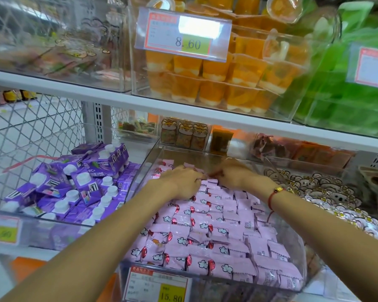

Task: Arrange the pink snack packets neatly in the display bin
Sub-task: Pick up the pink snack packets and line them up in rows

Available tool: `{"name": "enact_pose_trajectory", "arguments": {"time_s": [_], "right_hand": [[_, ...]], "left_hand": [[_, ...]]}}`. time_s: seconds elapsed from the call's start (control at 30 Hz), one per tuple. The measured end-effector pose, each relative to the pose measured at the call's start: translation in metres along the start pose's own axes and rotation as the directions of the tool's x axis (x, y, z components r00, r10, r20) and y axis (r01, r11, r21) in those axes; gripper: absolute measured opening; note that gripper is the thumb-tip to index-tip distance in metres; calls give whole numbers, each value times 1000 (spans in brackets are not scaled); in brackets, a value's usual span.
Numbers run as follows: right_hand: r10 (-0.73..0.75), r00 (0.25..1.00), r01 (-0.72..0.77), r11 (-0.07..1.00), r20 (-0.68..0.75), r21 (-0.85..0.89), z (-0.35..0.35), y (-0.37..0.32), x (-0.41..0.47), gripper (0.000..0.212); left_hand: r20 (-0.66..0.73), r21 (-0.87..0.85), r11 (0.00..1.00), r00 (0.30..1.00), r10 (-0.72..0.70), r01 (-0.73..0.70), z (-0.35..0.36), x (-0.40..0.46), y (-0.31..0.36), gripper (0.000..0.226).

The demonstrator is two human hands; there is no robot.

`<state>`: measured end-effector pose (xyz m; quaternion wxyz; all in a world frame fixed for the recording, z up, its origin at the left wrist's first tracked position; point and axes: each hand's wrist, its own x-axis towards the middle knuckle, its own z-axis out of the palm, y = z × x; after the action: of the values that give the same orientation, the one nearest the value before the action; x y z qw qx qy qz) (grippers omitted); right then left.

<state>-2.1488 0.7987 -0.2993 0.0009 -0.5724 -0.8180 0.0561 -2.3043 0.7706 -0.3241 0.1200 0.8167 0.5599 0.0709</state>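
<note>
**Two hands deep in a bin of pink packets**

Nearest the camera, one price tag (158, 286) reading 15.80 is fixed to the front of the clear plastic display bin (301, 256). The bin holds the pink snack packets (205, 227), too many to count, standing on edge in about five tight rows from front to back; they are small glossy pillow packs with crimped ends, some showing a white flower and red mark, others a plain printed back.

Two bare forearms reach in over the rows. The left hand (184, 182) lies palm down on the packets near the back of the pile, fingers curled onto them. The right hand (231, 173) sits just beside it, fingertips bent down among the packets; whether either hand actually pinches a packet cannot be told. One red cord bracelet (275, 194) with a gold bead circles the right wrist.

Left of the bin, a second clear bin holds loosely heaped purple drink cartons (79, 182) with white round caps. To the right lie flower-printed clear packs (327, 192).

Above, past one white shelf edge (118, 101), stand stacked orange jelly cups (216, 83) behind one tag marked 8.60 (183, 33), with green bags (347, 94) beside them.
</note>
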Motion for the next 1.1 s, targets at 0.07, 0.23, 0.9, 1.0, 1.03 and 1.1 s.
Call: {"name": "enact_pose_trajectory", "arguments": {"time_s": [0.07, 0.23, 0.9, 1.0, 1.03, 1.1], "right_hand": [[3, 998, -4, 1000, 59, 17, 0, 0, 1, 42], [-29, 998, 27, 999, 48, 40, -7, 1, -5, 46], [-254, 954, 268, 960, -159, 75, -12, -17, -144, 13], [-263, 951, 283, 952, -160, 115, 1, -18, -180, 14], [-275, 948, 294, 949, -159, 113, 6, -17, -185, 20], [-303, 942, 319, 942, -143, 105, 12, -13, -190, 32]], "left_hand": [[-7, 5, 1000, 1000, 5, -5, 0, 0, 0, 42], [-24, -5, 1000, 1000, 19, -19, -1, -3, 2, 41], [-105, -381, 846, 927, 361, -373, -3, -125, 32, 31], [-49, -357, 847, 913, 405, -395, 6, -130, 30, 31], [-48, -366, 841, 910, 411, -399, 7, -129, 28, 28], [-48, -436, 810, 909, 415, -393, 7, -129, 26, 24]]}}
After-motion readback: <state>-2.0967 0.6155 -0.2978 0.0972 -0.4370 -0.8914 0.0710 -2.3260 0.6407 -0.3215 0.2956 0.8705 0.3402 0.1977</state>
